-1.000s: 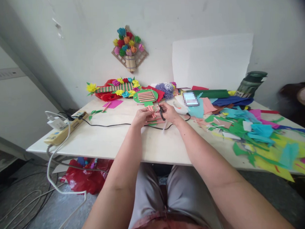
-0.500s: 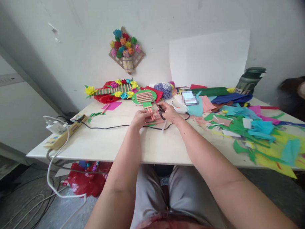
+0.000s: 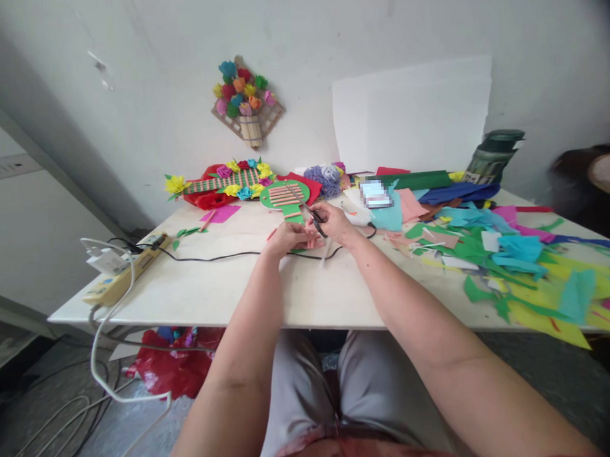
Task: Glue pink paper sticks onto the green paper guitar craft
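Observation:
My right hand [image 3: 335, 225] grips dark scissors [image 3: 312, 216] above the middle of the white table [image 3: 227, 284], blades pointing up and left. My left hand [image 3: 287, 238] is closed on thin pink paper strips [image 3: 305, 240] right beside the scissors. Just behind both hands lies a round green paper piece with pink stripes [image 3: 285, 194]. A black cable [image 3: 220, 256] runs under the hands.
Several coloured paper scraps [image 3: 511, 261] cover the table's right side. A power strip [image 3: 117, 278] with plugs sits at the left edge. Paper flower crafts [image 3: 223, 181], a phone [image 3: 376, 193] and a dark bottle [image 3: 492, 158] stand at the back. A red bag [image 3: 174, 366] lies under the table.
The hands stay together at the same spot on the table; the pink strips have sunk further into my left hand, and the view has shifted slightly.

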Motion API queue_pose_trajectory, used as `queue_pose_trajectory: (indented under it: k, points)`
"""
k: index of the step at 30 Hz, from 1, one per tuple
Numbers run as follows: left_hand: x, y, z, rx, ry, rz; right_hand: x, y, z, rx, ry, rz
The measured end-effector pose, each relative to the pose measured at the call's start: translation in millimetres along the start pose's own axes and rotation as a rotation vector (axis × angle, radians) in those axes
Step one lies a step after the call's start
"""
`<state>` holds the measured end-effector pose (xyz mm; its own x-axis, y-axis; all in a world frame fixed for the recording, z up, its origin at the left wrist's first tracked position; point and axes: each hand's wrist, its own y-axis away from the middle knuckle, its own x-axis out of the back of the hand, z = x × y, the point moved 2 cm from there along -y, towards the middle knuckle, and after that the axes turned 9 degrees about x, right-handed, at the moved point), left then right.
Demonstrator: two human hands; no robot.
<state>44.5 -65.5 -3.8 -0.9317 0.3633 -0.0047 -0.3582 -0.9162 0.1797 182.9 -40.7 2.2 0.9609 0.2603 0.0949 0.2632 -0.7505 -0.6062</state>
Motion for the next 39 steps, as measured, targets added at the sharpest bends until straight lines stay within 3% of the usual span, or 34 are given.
queue_pose_trajectory:
  k: [16, 39]
  points:
    - [3, -6, -4, -0.048, 0.065, -0.139, 8, -1, -6, -0.140, -0.137, 0.140]
    - [0, -6, -6, -0.035, 0.084, -0.101, 8, -1, -2, -0.174, -0.059, 0.182]
